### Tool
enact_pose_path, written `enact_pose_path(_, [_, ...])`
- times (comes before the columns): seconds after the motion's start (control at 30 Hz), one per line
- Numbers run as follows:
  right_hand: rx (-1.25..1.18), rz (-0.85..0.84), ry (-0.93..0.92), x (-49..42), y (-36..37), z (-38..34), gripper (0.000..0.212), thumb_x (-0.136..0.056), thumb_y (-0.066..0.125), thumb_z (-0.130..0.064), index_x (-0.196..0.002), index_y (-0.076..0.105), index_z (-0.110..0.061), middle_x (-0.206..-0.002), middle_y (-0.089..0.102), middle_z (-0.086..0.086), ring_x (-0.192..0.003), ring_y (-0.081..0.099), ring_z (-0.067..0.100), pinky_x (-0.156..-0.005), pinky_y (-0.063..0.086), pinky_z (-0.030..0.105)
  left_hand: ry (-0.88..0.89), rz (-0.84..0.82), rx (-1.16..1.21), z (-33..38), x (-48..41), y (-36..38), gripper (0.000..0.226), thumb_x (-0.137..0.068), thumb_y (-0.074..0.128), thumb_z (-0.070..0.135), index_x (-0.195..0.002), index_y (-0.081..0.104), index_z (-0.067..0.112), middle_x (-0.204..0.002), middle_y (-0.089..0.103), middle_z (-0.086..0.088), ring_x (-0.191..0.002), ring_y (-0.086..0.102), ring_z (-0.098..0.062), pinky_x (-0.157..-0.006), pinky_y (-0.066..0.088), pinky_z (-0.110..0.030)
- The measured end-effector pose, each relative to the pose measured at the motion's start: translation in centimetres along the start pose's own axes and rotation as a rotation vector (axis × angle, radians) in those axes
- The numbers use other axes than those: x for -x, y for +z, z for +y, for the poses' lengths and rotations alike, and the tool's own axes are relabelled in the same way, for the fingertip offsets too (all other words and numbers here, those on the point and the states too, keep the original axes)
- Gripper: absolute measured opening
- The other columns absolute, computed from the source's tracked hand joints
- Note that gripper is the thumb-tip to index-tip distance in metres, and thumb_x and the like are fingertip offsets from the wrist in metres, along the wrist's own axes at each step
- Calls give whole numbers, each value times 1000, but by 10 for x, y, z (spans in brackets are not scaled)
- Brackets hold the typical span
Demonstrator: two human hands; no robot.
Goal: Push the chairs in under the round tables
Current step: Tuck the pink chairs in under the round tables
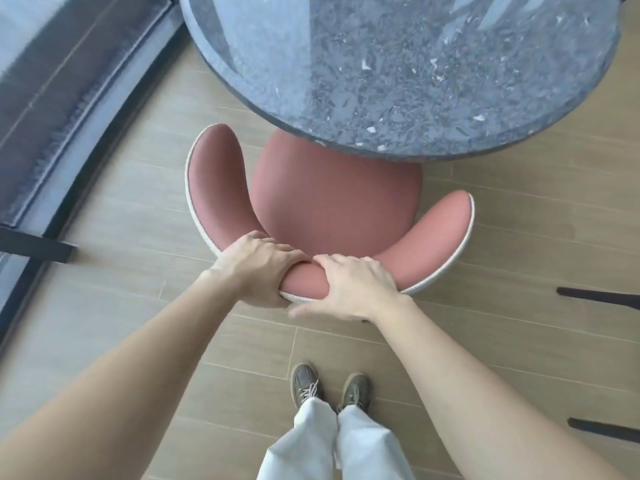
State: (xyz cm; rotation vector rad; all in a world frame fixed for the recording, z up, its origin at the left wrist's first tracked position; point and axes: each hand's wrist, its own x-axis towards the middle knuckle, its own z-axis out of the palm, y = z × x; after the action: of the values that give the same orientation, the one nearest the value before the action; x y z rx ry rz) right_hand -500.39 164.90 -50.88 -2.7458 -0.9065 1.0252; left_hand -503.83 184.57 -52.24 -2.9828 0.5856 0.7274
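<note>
One chair [332,199] in shot, pink and padded, with a curved back that wraps round into two arms and a pale woven outer shell. One round table [398,64] too, its dark grey speckled stone top filling the far side of the view. The chair stands on the floor [138,306], facing the table. The front of its seat is tucked beneath the table's near edge, while most of the seat and both arm tips sit out in the open.

Two hands are on it, side by side at the middle of the backrest [304,280], almost touching each other. The left hand [258,268] is clamped over the top rim, fingers curled down onto the pink inner face and thumb hooked under the pale outer shell. The right hand [349,285] mirrors it, with fingers draped over the rim and the thumb stretched along the outer underside. Both have a firm hold. Both forearms are bare and run out nearly straight from the near corners of the view, converging on the backrest.

Down below are two grey-brown laced shoes [304,381] set close together on the pale plank-pattern floor, under white trouser legs [311,441]. At the right edge of the floor, two dark bars [599,296] poke in; what they belong to I can't tell. A dark frame [86,161] runs along the floor's left edge.
</note>
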Motion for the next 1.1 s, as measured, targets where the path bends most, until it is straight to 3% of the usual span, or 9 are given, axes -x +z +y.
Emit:
enact_pose_path(0.1, [109, 14, 11, -3, 7, -8, 87, -80, 75, -71, -148, 49, -22, -144, 65, 2, -133, 64, 30, -111, 43, 47, -50, 2, 0, 4, 2, -1, 82, -76, 66, 72, -152, 47, 45, -144, 67, 18, -135, 64, -15, -119, 39, -39])
enact_pose_path(0.17, [132, 61, 53, -3, 15, -17, 61, -89, 74, -41, -140, 51, -18, -139, 66, 5, -131, 64, 31, -111, 42, 47, -97, -3, -21, 7, 4, -2, 78, -79, 64, 74, -149, 50, 43, -144, 67, 16, -135, 64, -16, -120, 37, -40])
enact_pose_path(0.23, [149, 134, 106, -1, 24, -25, 51, -89, 72, -25, -135, 52, -16, -135, 67, 6, -129, 64, 32, -113, 40, 46, -144, 8, -76, 10, 6, 0, 74, -80, 62, 76, -144, 54, 39, -141, 68, 14, -134, 64, -17, -119, 35, -39])
enact_pose_path(0.43, [148, 207, 132, 1, 29, -25, 43, -89, 73, -21, -128, 57, -16, -128, 70, 7, -124, 67, 30, -109, 42, 43, -168, 51, -86, 11, 8, 4, 69, -83, 60, 78, -137, 59, 36, -134, 71, 11, -127, 67, -20, -115, 37, -40])
enact_pose_path(0.77, [108, 156, 168, 58, 59, -61, 29, -91, 67, -7, -119, 65, -16, -120, 77, 10, -117, 72, 36, -100, 48, 39, -75, -16, -40, 40, 63, 25, 55, -87, 63, 69, -121, 65, 25, -120, 70, 5, -116, 68, -28, -104, 43, -43])
enact_pose_path(0.93, [59, 134, 121, 98, 115, -98, 38, -90, 61, -7, -127, 62, -19, -123, 73, 6, -121, 68, 32, -112, 40, 42, -3, -66, -47, 52, 127, 62, 49, -84, 59, 62, -115, 61, 24, -115, 69, 2, -112, 64, -32, -101, 42, -48])
enact_pose_path(1.1, [18, 178, 149, 104, 134, -109, 52, -94, 58, -12, -144, 53, -26, -139, 65, -2, -137, 57, 25, -128, 21, 43, 33, -87, -46, 44, 142, 72, 60, -85, 54, 63, -131, 56, 24, -128, 65, 1, -123, 61, -34, -120, 34, -56])
